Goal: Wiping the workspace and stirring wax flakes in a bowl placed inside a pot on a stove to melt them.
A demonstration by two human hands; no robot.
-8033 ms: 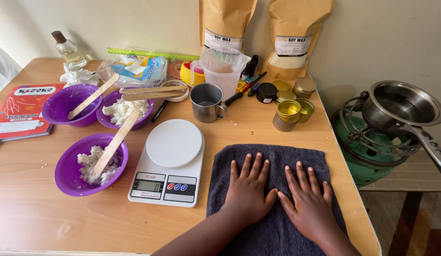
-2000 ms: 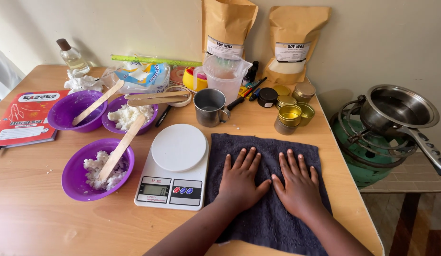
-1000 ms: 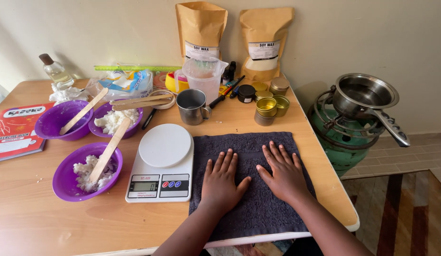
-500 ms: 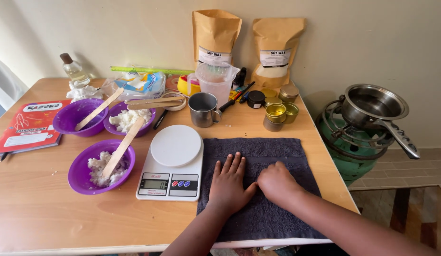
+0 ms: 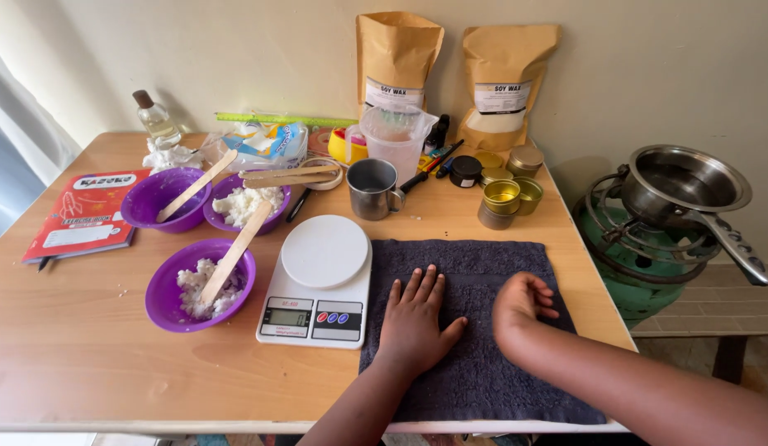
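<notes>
**Hands on the towel**

Wooden table (image 5: pixel 87 363) against a pale wall, crowded along its far side. Your left hand (image 5: pixel 415 320) lies flat on the dark towel (image 5: pixel 475 372), fingers spread, holding nothing. Your right hand (image 5: pixel 520 304) rests on the towel just right of it, fingers curled loosely, empty. Left of the towel, touching its edge, sits the white scale (image 5: pixel 318 277). A steel cup (image 5: pixel 372 187) stands beyond the scale. Three purple bowls (image 5: pixel 165 306) with wooden sticks sit further left.
</notes>
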